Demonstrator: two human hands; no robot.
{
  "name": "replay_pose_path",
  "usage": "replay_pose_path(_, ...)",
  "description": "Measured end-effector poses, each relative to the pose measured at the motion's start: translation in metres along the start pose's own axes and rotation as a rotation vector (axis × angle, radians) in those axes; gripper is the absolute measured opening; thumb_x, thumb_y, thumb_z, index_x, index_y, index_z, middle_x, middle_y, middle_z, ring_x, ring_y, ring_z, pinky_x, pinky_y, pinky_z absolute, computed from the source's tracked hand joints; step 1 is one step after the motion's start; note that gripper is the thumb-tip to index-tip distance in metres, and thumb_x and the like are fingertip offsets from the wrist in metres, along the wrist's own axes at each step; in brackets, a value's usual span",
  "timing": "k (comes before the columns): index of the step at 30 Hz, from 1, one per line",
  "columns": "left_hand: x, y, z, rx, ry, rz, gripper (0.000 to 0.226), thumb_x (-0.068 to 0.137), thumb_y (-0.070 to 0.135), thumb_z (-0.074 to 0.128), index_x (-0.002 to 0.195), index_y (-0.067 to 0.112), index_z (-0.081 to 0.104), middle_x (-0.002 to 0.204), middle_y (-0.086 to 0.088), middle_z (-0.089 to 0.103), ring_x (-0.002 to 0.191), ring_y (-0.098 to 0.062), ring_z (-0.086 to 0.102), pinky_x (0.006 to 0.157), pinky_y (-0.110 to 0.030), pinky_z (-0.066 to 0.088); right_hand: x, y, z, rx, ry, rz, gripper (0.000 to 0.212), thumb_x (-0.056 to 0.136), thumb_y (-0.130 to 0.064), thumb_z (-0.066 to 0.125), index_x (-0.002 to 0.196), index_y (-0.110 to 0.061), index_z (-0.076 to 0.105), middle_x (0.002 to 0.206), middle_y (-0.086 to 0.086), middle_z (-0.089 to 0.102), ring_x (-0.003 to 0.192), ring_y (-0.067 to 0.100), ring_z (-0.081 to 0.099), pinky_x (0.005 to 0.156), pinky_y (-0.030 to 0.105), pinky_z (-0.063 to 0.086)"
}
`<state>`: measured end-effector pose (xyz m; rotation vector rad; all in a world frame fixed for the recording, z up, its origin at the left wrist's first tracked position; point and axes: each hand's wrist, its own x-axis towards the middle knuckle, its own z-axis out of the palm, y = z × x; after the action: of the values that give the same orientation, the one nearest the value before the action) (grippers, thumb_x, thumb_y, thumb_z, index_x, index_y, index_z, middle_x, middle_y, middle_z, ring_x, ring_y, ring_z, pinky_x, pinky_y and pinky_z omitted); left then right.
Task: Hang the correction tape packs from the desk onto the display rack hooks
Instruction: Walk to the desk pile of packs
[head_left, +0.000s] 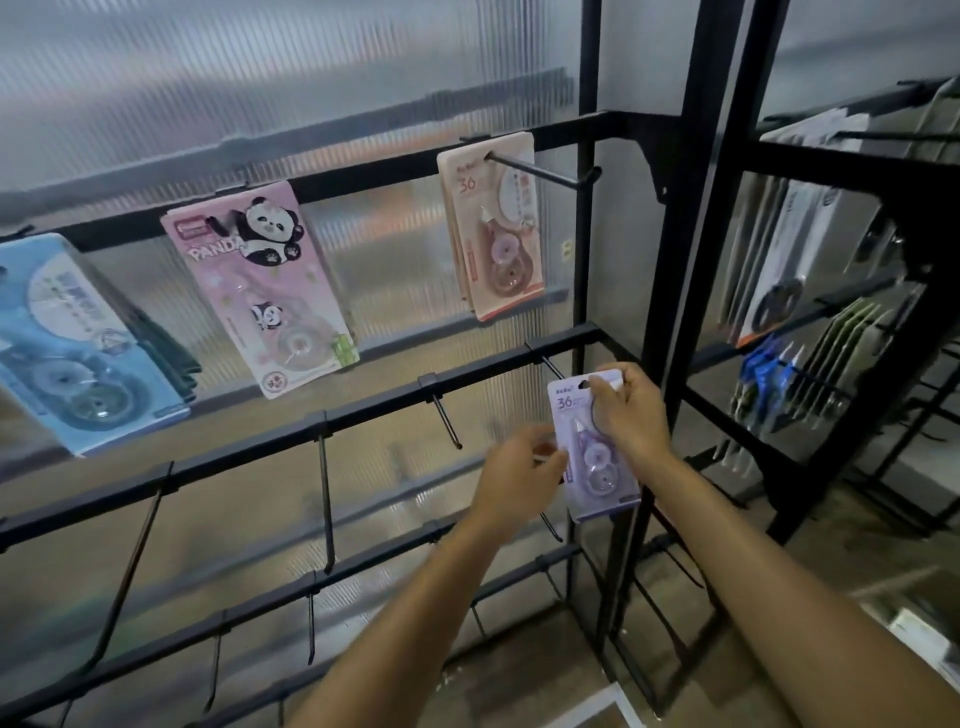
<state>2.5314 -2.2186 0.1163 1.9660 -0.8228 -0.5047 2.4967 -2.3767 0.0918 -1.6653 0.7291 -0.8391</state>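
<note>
A purple correction tape pack (592, 457) is held upright in front of the black display rack (363, 400), at the right end of its second rail. My right hand (631, 410) grips the pack's top, fingers over the hang hole. My left hand (519, 475) pinches its left edge lower down. A black hook (551, 368) juts from the rail just above and left of the pack's top. On the top rail hang peach packs (493, 234), pink panda packs (265, 291) and blue packs (78, 343).
Several bare hooks (447, 421) stick out from the second and lower rails. A black upright post (691, 234) stands just right of my hands. A second rack (831, 270) with other hanging goods is at the right. Ribbed translucent panels back the rack.
</note>
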Motion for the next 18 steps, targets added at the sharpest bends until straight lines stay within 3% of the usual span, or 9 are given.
replay_pose_path(5,0.011,-0.008,0.005,0.011,-0.041,-0.005,0.028,0.096,0.019,0.054,0.082,0.044,0.052,0.074,0.032,0.055,0.069,0.024,0.055,0.053,0.000,0.041,-0.005,0.008,-0.003,0.047,-0.086,-0.034,0.011,0.092,-0.025,0.055,0.088,-0.035,0.055,0.095,0.000,0.064,0.089,0.017,0.066,0.071,0.036,0.057)
replay_pose_path(9,0.018,-0.017,0.010,0.016,-0.052,-0.047,0.011,0.095,0.029,0.055,0.105,0.033,0.054,0.095,0.021,0.060,0.083,0.008,0.057,0.063,-0.010,0.043,-0.002,0.012,-0.007,0.144,-0.072,-0.052,0.015,0.094,-0.016,0.055,0.090,-0.031,0.057,0.094,-0.001,0.064,0.083,0.007,0.067,0.059,0.017,0.052)
replay_pose_path(12,0.020,-0.019,0.010,0.036,-0.054,-0.083,0.035,0.095,0.031,0.055,0.129,0.023,0.052,0.117,0.007,0.062,0.095,-0.003,0.057,0.067,-0.014,0.044,0.001,0.015,-0.009,0.166,-0.079,-0.066,0.011,0.093,-0.011,0.054,0.094,-0.021,0.058,0.090,-0.003,0.063,0.076,-0.003,0.065,0.055,0.010,0.048)
replay_pose_path(18,0.023,-0.025,0.014,0.030,-0.044,-0.116,0.033,0.094,0.032,0.056,0.126,0.024,0.053,0.117,0.006,0.062,0.096,-0.006,0.059,0.075,-0.022,0.048,0.000,0.015,-0.009,0.167,-0.123,-0.071,0.011,0.094,-0.015,0.055,0.091,-0.025,0.057,0.088,-0.004,0.063,0.074,-0.001,0.067,0.053,0.013,0.049)
